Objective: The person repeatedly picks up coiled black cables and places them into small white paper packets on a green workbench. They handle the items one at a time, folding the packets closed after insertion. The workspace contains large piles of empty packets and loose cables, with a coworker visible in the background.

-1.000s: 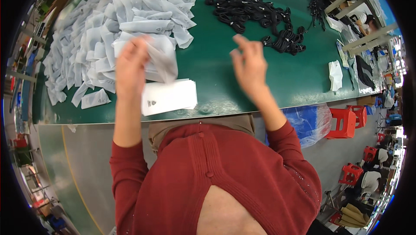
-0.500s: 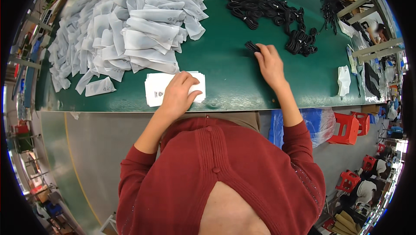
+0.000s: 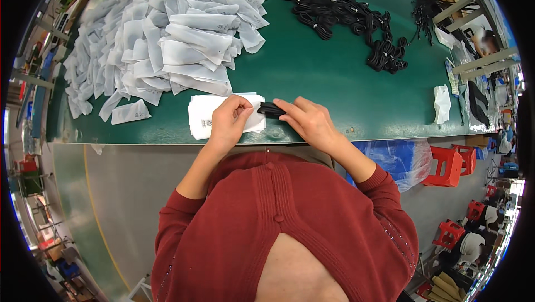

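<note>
A bundled black cable is gripped in my right hand, its free end pointing left at the right edge of a stack of flat white pouches. My left hand rests over that stack, thumb and fingertips pinched together by the right edge of the top pouch. The fingers appear to hold the pouch's edge, right beside the cable's tip. Part of the stack is hidden under my left hand.
A large heap of filled whitish pouches covers the left of the green table. Several bundled black cables lie at the far right. A crumpled white pouch sits near the right end. Red stools stand beyond the front edge.
My right hand has brought the black cable left and nearer, from the open table to the pouch stack. My left hand's fingers have drawn together at the top pouch's edge.
</note>
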Motion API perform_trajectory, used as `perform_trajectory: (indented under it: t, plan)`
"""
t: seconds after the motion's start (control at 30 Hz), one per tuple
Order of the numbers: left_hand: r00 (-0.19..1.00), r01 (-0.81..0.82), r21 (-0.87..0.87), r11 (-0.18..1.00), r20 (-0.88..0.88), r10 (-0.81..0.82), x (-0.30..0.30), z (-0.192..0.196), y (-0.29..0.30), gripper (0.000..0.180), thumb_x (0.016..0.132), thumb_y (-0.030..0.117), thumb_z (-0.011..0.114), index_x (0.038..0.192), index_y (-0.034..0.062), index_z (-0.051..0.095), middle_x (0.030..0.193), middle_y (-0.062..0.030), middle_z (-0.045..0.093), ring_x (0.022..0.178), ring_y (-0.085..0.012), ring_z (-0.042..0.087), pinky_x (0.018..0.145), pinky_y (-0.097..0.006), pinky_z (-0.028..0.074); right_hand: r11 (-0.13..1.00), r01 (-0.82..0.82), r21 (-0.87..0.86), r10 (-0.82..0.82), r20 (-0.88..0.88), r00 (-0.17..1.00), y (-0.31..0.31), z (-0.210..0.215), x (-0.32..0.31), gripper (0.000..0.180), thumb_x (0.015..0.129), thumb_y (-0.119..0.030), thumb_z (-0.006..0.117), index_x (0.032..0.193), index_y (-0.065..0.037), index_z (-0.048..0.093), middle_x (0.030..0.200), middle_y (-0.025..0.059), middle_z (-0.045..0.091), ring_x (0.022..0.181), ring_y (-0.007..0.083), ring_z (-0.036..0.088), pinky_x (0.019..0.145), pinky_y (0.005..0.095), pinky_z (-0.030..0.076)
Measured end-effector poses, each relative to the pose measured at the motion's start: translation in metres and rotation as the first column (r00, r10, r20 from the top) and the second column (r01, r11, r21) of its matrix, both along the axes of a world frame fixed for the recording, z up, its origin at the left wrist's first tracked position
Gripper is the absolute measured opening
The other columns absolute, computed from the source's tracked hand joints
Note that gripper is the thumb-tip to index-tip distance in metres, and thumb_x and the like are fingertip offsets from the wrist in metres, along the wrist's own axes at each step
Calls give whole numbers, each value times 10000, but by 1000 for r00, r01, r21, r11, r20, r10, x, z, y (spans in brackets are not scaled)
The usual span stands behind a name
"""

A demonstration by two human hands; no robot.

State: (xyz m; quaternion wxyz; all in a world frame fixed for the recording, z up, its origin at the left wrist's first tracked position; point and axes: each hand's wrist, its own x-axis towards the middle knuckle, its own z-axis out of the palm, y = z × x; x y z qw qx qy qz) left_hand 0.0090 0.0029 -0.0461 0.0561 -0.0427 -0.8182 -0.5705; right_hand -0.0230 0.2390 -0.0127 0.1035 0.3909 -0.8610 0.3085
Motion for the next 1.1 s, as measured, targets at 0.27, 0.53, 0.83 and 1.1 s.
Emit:
perform_trajectory:
  t: [0.27, 0.53, 0.83, 1.1]
  plan:
    - [959, 111, -172, 979, -240, -150, 2, 14, 4, 85, 828, -9, 671, 869, 25, 605, 905, -58, 600, 793, -190, 529, 726, -299, 434, 977, 105, -184, 28, 601, 799, -6, -15, -4, 185, 981, -228, 578, 1042, -58, 617, 796, 135, 626, 676, 258, 608, 601, 366, 501]
    - [911, 58, -322, 945, -369, -182, -10, 39, 8, 120, 785, 6, 695, 855, 37, 603, 976, -88, 600, 881, -265, 531, 792, -346, 432, 965, 112, -235, 33, 537, 843, -22, 1, -4, 154, 986, -171, 560, 967, -19, 578, 964, 144, 606, 856, 240, 599, 763, 354, 496]
    - [997, 82, 650, 756, -45, -70, -70, 79, -47, 155, 935, 146, 660, 1025, 19, 661, 1014, -6, 602, 884, -102, 536, 736, -236, 406, 891, 199, -409, -201, 39, 979, 0, 28, -45, 360, 872, -57, 656, 1229, -63, 622, 1108, 147, 552, 866, 230, 590, 761, 334, 510]
    - [809, -330, -22, 944, -521, 270, -75, 96, -70, 197, 947, 145, 637, 1111, 37, 651, 953, -10, 628, 799, -105, 523, 725, -239, 443, 381, 890, 249, -780, -430, 454, 154, -43, -126, 423, 859, -384, 722, 1164, -116, 600, 1057, 226, 520, 886, 411, 609, 697, 482, 537]
